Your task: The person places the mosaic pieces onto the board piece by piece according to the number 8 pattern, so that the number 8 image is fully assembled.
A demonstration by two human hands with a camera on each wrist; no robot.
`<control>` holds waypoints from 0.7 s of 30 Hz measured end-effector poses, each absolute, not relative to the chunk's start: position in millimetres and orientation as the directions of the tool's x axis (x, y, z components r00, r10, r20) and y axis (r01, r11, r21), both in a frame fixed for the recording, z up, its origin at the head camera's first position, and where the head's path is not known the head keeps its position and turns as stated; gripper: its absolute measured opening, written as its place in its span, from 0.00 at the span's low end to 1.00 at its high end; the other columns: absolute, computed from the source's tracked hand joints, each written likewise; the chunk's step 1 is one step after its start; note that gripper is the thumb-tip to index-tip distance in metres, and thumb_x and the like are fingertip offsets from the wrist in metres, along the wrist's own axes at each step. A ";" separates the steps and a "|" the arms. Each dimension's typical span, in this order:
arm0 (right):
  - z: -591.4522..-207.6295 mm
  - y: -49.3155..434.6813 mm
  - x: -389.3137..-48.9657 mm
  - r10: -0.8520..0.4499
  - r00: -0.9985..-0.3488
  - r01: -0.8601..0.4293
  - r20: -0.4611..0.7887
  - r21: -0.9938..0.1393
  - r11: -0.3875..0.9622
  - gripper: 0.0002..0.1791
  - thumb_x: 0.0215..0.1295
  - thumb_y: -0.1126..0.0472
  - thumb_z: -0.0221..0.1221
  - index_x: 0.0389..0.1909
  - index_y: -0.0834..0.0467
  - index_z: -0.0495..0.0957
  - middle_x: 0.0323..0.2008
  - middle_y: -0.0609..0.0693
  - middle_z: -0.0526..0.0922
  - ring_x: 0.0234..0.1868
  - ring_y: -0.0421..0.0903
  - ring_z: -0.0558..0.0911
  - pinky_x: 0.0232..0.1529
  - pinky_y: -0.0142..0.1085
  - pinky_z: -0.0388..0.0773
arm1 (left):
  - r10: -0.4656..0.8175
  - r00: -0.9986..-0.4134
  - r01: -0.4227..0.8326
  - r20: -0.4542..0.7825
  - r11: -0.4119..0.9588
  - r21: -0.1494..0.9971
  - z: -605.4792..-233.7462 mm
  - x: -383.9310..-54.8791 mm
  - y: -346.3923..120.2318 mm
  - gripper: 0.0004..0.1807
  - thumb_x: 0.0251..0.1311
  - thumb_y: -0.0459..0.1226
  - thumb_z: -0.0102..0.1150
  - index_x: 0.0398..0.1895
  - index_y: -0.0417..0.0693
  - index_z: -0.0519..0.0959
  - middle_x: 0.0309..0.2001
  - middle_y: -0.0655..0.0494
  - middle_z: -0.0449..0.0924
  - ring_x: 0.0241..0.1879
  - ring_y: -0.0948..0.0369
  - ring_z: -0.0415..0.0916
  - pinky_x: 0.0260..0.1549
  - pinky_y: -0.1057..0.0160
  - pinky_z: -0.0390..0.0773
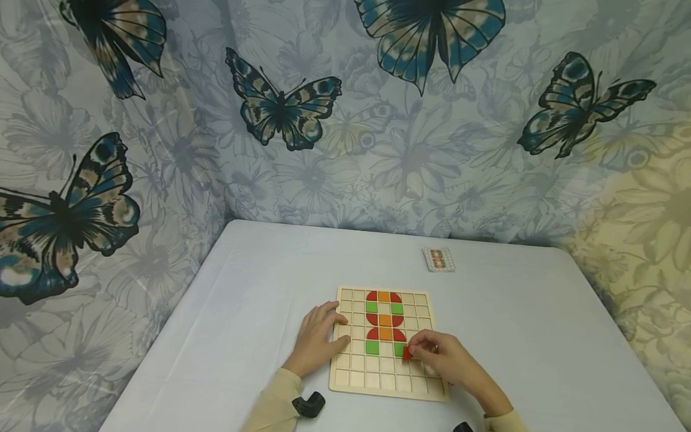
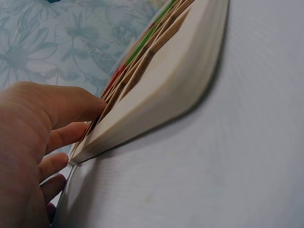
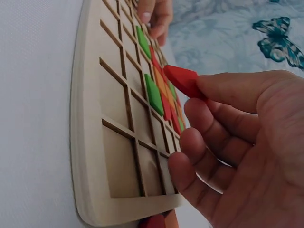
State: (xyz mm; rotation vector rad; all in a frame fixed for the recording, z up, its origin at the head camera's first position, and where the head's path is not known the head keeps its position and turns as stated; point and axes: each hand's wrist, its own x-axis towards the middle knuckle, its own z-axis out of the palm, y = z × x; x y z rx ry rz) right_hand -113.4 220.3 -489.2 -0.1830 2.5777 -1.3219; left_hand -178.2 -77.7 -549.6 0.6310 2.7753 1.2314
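A wooden grid board (image 1: 351, 363) lies on the table. Set in its cells are red rounded pieces (image 1: 372, 320), orange squares (image 1: 384, 320) and green squares (image 1: 372, 347), forming a symmetrical pattern. My right hand (image 1: 445, 358) pinches a red piece (image 3: 183, 81) between thumb and forefinger, above the board beside the lower right green square. In the right wrist view its other fingers are loosely bent. My left hand (image 1: 318, 336) rests at the board's left edge, fingers spread and relaxed; the left wrist view shows the thumb (image 2: 78, 104) touching the board's rim.
A small card (image 1: 439, 259) with a printed coloured grid pattern lies behind the board. Red and orange pieces (image 3: 154, 222) lie just past the board's edge in the right wrist view. The white-covered table (image 1: 259, 270) meets butterfly-patterned cloth walls (image 1: 421, 156) at back and left.
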 end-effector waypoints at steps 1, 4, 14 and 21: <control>-490.2 219.0 -113.4 -0.232 -0.961 -0.014 -0.150 -0.813 0.582 0.07 0.70 0.56 0.62 0.39 0.56 0.82 0.31 0.46 0.83 0.30 0.35 0.74 0.28 0.27 0.73 | 0.379 -0.917 0.347 0.126 0.601 0.720 -549.4 -178.1 -77.8 0.13 0.61 0.46 0.66 0.47 0.60 0.79 0.75 0.54 0.64 0.76 0.49 0.56 0.78 0.41 0.50; -492.4 215.3 -113.3 -0.264 -0.952 -0.036 -0.153 -0.804 0.594 0.07 0.70 0.56 0.62 0.38 0.55 0.82 0.32 0.45 0.83 0.30 0.34 0.75 0.30 0.27 0.75 | 0.378 -0.917 0.349 0.128 0.602 0.718 -549.2 -177.9 -77.9 0.13 0.61 0.46 0.66 0.47 0.60 0.79 0.74 0.54 0.64 0.76 0.49 0.57 0.78 0.41 0.50; -495.3 209.6 -111.9 -0.285 -0.940 -0.052 -0.187 -0.747 0.663 0.06 0.70 0.55 0.62 0.36 0.53 0.84 0.30 0.41 0.82 0.29 0.33 0.75 0.30 0.26 0.75 | 0.378 -0.917 0.351 0.129 0.608 0.713 -550.1 -177.8 -77.5 0.13 0.61 0.46 0.66 0.47 0.60 0.79 0.75 0.54 0.64 0.77 0.48 0.56 0.78 0.41 0.50; -495.4 208.3 -112.5 -0.298 -0.936 -0.071 -0.189 -0.728 0.682 0.05 0.70 0.56 0.62 0.34 0.52 0.83 0.27 0.40 0.81 0.28 0.33 0.74 0.28 0.26 0.73 | 0.382 -0.914 0.358 0.137 0.601 0.714 -549.4 -178.0 -77.7 0.13 0.61 0.46 0.66 0.48 0.59 0.78 0.74 0.53 0.64 0.76 0.48 0.56 0.78 0.41 0.49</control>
